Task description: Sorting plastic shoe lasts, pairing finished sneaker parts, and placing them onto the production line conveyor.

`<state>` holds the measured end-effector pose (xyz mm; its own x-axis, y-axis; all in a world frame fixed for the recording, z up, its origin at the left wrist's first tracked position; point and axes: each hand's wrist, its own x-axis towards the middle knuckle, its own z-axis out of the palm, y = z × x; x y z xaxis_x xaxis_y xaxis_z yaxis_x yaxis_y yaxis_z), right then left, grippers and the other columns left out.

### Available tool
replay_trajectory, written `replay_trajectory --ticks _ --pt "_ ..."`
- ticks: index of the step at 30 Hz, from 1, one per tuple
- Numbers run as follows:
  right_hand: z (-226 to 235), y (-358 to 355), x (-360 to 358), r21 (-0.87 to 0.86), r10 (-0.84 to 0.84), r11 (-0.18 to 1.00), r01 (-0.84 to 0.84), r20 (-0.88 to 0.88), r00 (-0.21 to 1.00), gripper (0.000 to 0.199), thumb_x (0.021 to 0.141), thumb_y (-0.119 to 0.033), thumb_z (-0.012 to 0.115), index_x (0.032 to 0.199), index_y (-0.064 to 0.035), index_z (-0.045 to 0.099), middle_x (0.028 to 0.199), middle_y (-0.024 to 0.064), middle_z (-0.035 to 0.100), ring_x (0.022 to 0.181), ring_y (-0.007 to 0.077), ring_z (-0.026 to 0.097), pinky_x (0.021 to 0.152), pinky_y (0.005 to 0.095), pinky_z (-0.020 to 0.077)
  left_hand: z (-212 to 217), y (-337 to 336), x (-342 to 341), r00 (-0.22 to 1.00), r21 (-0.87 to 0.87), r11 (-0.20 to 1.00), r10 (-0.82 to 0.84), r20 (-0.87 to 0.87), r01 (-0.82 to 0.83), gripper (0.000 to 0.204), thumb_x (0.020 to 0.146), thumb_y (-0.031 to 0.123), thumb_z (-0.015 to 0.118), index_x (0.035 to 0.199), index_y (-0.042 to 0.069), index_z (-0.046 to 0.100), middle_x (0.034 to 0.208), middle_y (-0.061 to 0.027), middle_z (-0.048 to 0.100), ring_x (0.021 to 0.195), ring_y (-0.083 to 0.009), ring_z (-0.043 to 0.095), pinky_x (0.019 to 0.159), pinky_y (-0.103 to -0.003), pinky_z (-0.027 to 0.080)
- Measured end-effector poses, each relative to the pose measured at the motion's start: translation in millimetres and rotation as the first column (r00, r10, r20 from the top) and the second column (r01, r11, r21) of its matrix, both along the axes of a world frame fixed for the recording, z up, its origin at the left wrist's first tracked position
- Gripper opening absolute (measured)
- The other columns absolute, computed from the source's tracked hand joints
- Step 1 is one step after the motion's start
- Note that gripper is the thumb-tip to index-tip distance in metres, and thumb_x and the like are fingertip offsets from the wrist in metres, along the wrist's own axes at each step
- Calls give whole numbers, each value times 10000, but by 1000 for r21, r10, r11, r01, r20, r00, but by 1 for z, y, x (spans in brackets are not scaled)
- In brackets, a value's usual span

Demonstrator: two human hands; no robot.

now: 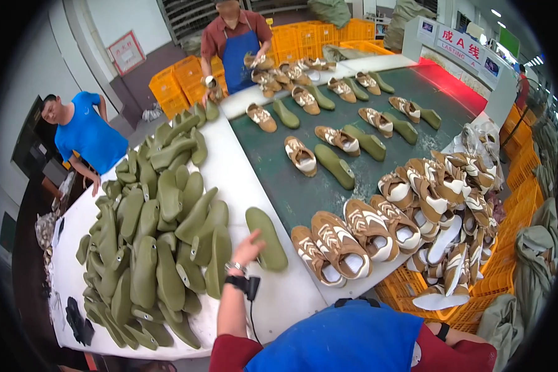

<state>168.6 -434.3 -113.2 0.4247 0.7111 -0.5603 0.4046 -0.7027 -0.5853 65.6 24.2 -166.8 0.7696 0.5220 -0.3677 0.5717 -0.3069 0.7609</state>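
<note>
My left hand, with a bracelet and a black strap at the wrist, grips the near-left edge of a green shoe last over the white table. The fingers on the far side of this last are hidden. To its left lies a big heap of green shoe lasts. My right forearm shows at the lower right with a dark wristband; the right hand is hidden behind my blue apron. Brown and white sneakers stand in a row just right of the held last.
A dark green belt carries sneakers paired with lasts. More sneakers pile over an orange crate at the right. Across the table, a person in a blue apron handles shoes; another in a blue shirt leans at the left.
</note>
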Motion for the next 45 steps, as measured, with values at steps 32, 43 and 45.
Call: replay_trajectory --ticks 32,43,45 --pt "-2 96 67 82 271 959 -271 14 962 282 732 -288 585 806 -20 635 761 198 638 718 383 621 590 443 490 4 -24 78 955 424 855 -267 -132 297 482 787 311 595 1167 21 524 1014 -224 627 952 -368 600 838 -438 480" --pt "-9 121 40 86 505 860 -502 -17 863 270 728 -283 586 787 -24 637 751 201 634 717 388 620 589 449 489 10 -97 -148 988 406 913 38 -150 26 452 760 250 594 1160 57 512 868 -205 645 843 -369 616 757 -455 491" --pt "-10 121 37 79 528 848 -525 -26 849 268 728 -282 586 783 -25 638 749 201 633 717 388 619 589 450 488 6 -114 -175 986 383 924 64 -155 0 477 758 254 597 1183 60 503 868 -212 644 835 -374 617 752 -452 495"
